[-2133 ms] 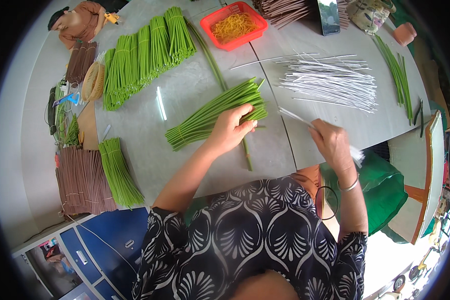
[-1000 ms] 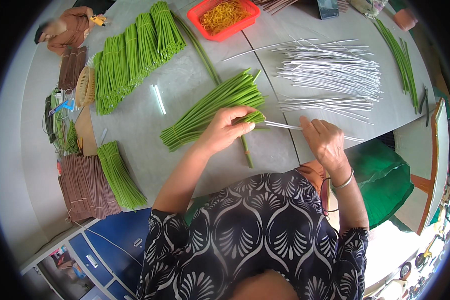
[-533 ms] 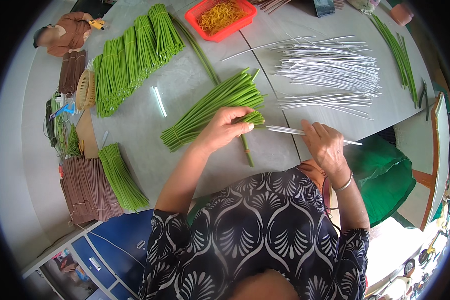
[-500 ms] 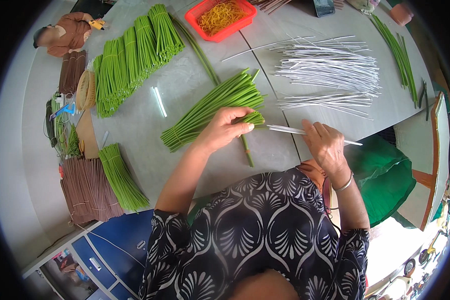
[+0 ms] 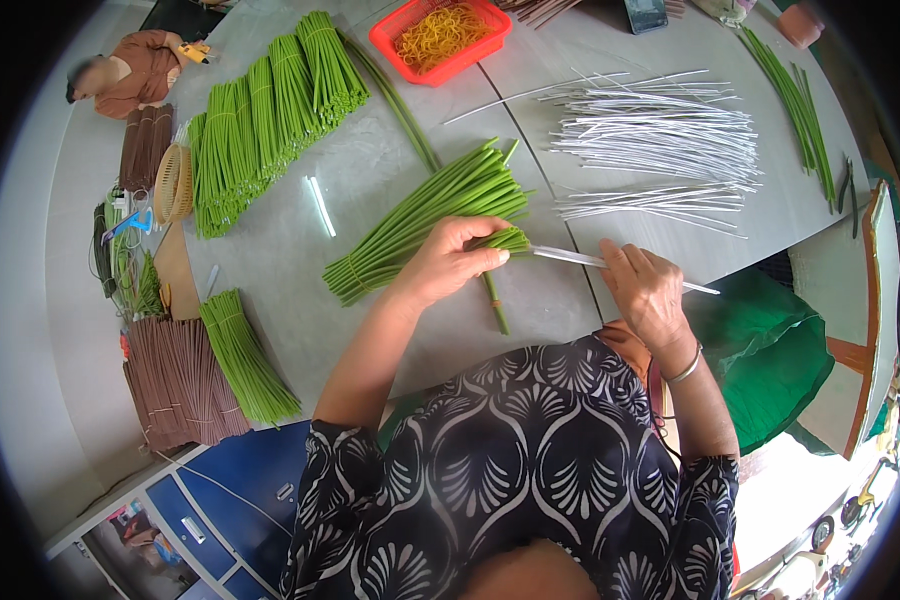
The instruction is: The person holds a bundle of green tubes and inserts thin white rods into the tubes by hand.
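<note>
At the far left I see a person in a brown top (image 5: 135, 75) with a yellow thing (image 5: 195, 51) in hand. Below are brown sticks (image 5: 147, 148), a round tan basket (image 5: 174, 185) and more brown sticks (image 5: 182, 385). Next to those sticks is a small green bundle (image 5: 245, 355), and above it a row of green bundles (image 5: 270, 100) lies on the gray table (image 5: 300, 310).

Near the middle of the table I see the big green bundle (image 5: 395, 240), tied near its left end. My left hand (image 5: 458, 262) is at its right side, thumb and fingers closed on a clump of green stems (image 5: 507, 239). A red tray (image 5: 473, 57) of yellow bands (image 5: 440, 35) sits farther up.

To the right, thin white sticks (image 5: 568, 256) point at the clump. I cannot tell if their tips go in. My right hand (image 5: 646, 287) pinches them, fingers bent. Above it lie a small white pile (image 5: 655, 206) and a big white pile (image 5: 655, 125). Farther right are loose green stems (image 5: 795, 110) and dark pliers (image 5: 847, 187).
</note>
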The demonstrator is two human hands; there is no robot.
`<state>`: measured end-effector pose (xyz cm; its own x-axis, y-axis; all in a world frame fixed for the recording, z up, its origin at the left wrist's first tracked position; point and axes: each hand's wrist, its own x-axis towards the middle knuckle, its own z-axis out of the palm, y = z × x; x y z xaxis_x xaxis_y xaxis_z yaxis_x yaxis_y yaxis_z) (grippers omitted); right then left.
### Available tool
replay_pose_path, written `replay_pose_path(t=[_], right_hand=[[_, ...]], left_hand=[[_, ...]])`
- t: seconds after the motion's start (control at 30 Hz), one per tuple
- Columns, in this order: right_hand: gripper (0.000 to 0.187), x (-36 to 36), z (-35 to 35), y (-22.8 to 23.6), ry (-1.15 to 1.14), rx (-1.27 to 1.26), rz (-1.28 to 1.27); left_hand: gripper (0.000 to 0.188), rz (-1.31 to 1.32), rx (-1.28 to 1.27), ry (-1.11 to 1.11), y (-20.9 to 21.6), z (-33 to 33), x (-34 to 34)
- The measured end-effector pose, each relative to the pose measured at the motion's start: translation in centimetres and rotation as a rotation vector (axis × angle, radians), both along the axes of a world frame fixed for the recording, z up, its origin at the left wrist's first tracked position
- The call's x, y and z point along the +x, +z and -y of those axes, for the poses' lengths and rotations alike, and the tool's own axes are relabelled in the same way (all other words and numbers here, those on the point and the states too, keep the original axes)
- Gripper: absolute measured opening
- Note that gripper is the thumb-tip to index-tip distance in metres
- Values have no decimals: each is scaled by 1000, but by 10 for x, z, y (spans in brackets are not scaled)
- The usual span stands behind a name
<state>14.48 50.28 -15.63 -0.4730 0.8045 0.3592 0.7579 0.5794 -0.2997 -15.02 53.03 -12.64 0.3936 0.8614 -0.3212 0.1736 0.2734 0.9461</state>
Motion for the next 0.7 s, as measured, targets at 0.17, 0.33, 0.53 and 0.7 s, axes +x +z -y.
replay_pose_path(t=[0.17,0.33,0.53,0.7], right_hand=[[39,4,8,2,-10,2,18],[38,9,22,-3,3,17,45],[35,21,32,-7,-32,-15,90],[33,29,39,2,-4,-19,110]], left_hand=[[24,-30,-55,-41,1,5,-1],[26,-17,-26,-32,-1,15,6],[10,35,-17,15,0,19,27],[19,-27,-28,-58,6,22,33]])
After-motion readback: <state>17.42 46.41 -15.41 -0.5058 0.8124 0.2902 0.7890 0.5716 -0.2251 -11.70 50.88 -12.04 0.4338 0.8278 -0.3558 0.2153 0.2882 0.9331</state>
